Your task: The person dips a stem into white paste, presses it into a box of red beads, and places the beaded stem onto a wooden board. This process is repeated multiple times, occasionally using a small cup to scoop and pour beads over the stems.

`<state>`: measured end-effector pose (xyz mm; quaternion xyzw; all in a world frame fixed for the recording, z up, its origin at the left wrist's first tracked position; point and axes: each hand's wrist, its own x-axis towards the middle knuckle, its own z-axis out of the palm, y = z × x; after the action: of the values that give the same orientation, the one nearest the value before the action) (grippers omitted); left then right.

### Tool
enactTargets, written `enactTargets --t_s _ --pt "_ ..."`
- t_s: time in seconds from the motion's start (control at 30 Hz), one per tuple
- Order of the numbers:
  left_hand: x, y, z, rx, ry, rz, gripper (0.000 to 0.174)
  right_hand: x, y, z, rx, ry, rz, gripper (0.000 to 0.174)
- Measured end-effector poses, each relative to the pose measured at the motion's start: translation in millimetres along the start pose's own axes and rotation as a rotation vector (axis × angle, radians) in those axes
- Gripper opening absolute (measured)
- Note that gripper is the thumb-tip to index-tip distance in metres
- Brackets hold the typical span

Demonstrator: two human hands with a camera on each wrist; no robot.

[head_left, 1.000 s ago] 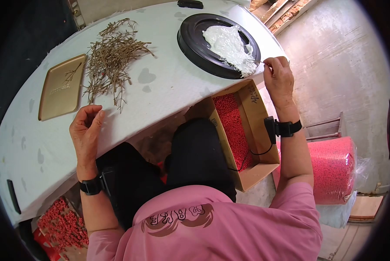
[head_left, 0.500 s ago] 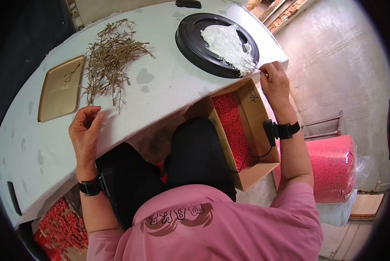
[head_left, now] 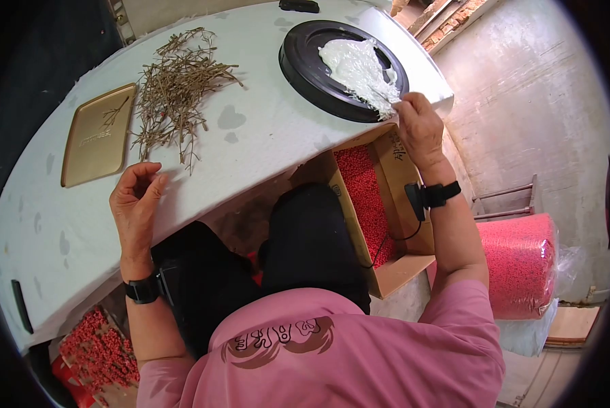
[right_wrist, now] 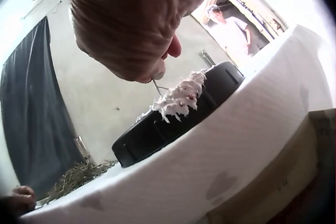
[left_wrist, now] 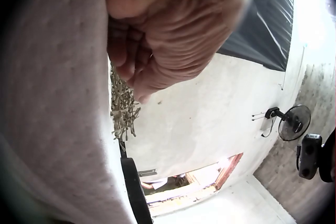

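Note:
At the edge of a black round lid (head_left: 305, 78), my right hand (head_left: 422, 129) pinches a thin stem whose end meets the white paste (head_left: 359, 64) spread on the lid. In the right wrist view the stem (right_wrist: 157, 88) shows under the fingertips, against the paste (right_wrist: 181, 98), which hangs in peaks over the rim. My left hand (head_left: 136, 207) rests at the table's near edge with fingers loosely bent, below a pile of dry brown twigs (head_left: 179, 92). No object shows between its fingers.
A gold tray (head_left: 97, 139) with a small twig lies left of the pile. Below the table's edge stands a cardboard box (head_left: 403, 268) of red beads (head_left: 363, 197). A large bag of red beads (head_left: 519, 265) is at the right, with more red pieces (head_left: 97, 350) at lower left.
My right hand has moved left, closer to the lid's rim, and the stem's end now reaches the paste. The left hand has stayed in place.

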<state>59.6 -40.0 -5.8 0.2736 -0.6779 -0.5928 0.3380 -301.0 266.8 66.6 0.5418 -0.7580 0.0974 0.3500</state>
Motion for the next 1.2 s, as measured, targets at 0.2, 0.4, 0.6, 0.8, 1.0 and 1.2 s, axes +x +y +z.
enactTargets --t_s 0.2,0.4,0.6,0.8,1.0,1.2 --pt "0 1 -2 0.004 -0.016 -0.025 0.017 -22 -1 -14 -0.018 -0.049 -0.05 0.015" --pt "0 1 -1 0.005 -0.01 -0.023 0.016 -10 7 -29 0.005 0.13 0.123 0.013" --pt "0 1 0 0.031 0.013 -0.012 0.015 11 16 0 0.409 0.224 0.571 0.007" --pt "0 2 0 0.023 0.01 0.0 0.014 6 18 19 0.25 -0.087 0.606 0.007" --pt "0 2 0 0.027 0.013 -0.005 0.014 6 17 3 0.157 -0.216 0.596 0.011" --pt "0 0 0 0.034 0.02 0.004 0.014 12 26 -10 0.106 -0.188 0.564 0.01"
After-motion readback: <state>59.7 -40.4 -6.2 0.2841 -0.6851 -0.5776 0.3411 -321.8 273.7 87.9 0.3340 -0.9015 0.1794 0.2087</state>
